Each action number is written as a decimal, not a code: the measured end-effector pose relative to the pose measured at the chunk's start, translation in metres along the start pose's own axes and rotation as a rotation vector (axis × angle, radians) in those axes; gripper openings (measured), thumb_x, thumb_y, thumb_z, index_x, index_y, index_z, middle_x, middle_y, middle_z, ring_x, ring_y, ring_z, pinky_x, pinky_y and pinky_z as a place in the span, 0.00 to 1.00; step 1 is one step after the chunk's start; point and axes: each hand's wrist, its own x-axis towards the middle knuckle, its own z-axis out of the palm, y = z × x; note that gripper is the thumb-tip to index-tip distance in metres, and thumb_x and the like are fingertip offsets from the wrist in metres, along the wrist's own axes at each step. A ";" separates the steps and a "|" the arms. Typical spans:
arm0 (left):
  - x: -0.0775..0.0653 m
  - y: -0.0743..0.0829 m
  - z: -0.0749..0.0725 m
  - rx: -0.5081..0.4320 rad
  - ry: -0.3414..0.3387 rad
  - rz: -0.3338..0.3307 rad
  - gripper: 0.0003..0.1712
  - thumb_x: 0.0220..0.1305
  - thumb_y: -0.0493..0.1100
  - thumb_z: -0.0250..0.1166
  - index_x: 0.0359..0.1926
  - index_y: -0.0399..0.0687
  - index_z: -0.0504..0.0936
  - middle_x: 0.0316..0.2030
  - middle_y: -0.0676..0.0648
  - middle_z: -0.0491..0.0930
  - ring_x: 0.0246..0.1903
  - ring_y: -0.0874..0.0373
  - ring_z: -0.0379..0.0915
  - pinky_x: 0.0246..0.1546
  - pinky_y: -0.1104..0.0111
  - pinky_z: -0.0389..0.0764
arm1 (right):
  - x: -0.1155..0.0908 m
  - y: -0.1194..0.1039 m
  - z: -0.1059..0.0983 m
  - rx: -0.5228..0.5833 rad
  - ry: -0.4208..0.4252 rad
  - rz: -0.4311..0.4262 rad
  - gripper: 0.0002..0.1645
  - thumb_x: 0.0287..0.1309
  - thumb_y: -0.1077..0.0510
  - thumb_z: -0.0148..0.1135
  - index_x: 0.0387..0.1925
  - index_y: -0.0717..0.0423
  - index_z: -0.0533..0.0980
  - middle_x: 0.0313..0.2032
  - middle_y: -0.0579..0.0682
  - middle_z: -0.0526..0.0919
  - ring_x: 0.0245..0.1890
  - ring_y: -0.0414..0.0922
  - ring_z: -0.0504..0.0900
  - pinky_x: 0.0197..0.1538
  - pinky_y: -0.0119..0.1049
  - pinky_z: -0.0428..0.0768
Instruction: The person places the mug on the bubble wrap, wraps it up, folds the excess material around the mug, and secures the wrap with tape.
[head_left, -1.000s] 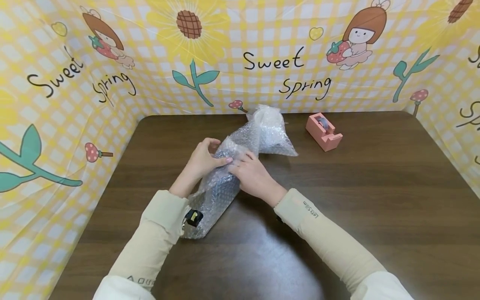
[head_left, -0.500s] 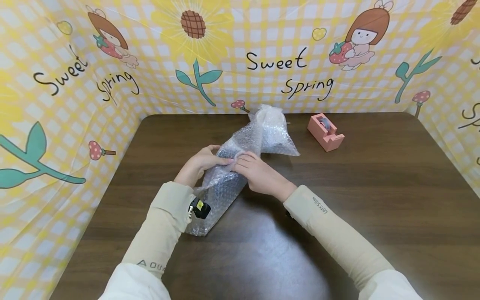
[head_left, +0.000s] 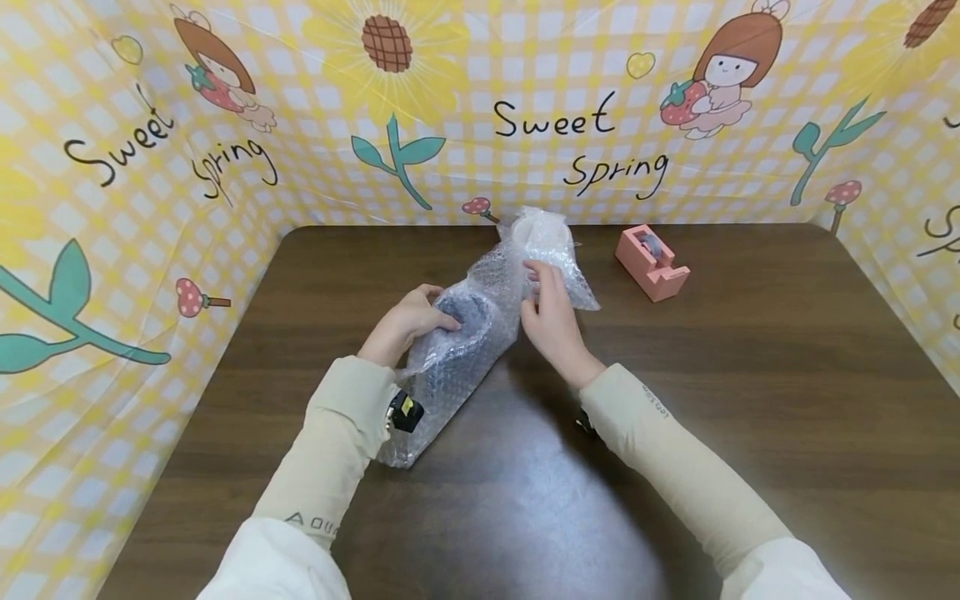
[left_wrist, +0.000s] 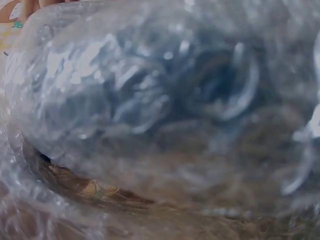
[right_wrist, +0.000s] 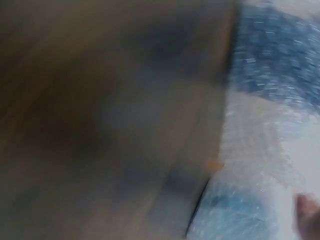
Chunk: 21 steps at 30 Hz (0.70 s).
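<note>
My left hand grips a roll of clear bubble wrap lying slantwise on the table, its thumb pressing the top near the far end. Something dark bluish shows inside the wrap, but its kind cannot be made out. In the left wrist view the bubble wrap fills nearly everything, very close and blurred. My right hand is at the wrap's far right part, fingers loosely bent beside a whitish bunched end. Only a fingertip shows near the bubble wrap in the right wrist view.
A pink tape dispenser with a roll of tape stands at the back right of the dark wooden table. A yellow checked cloth with printed flowers hangs behind and along the sides.
My right hand has let go of the wrap beside the left thumb and moved away, right, to its far part. A dark rounded patch now shows under the film. The left hand still grips.
</note>
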 end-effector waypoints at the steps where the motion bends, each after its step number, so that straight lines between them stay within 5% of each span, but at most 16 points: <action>1: 0.001 0.000 0.001 0.003 0.003 0.003 0.43 0.57 0.35 0.64 0.71 0.42 0.54 0.70 0.37 0.58 0.69 0.44 0.55 0.69 0.55 0.60 | 0.003 -0.001 0.000 0.059 -0.012 0.104 0.29 0.55 0.70 0.44 0.61 0.67 0.64 0.58 0.65 0.70 0.58 0.57 0.73 0.60 0.46 0.74; 3: 0.001 0.001 0.002 0.006 0.007 0.011 0.42 0.56 0.34 0.63 0.70 0.41 0.55 0.69 0.36 0.58 0.68 0.44 0.56 0.69 0.56 0.61 | 0.009 -0.003 -0.001 0.136 -0.053 0.270 0.29 0.61 0.66 0.44 0.65 0.65 0.61 0.60 0.65 0.71 0.61 0.56 0.72 0.63 0.46 0.71; 6: 0.001 0.002 0.003 0.000 0.008 0.014 0.40 0.57 0.33 0.60 0.70 0.41 0.55 0.69 0.36 0.58 0.68 0.44 0.56 0.68 0.55 0.62 | 0.016 -0.004 -0.002 0.171 -0.129 0.395 0.28 0.68 0.61 0.45 0.68 0.63 0.58 0.62 0.64 0.70 0.63 0.56 0.70 0.66 0.46 0.70; 21: 0.000 0.002 0.006 0.006 -0.020 0.026 0.39 0.58 0.31 0.49 0.72 0.45 0.54 0.72 0.38 0.55 0.68 0.45 0.54 0.68 0.54 0.60 | 0.018 -0.008 -0.003 0.334 -0.149 0.416 0.18 0.68 0.59 0.52 0.53 0.69 0.72 0.55 0.63 0.75 0.55 0.53 0.73 0.60 0.43 0.72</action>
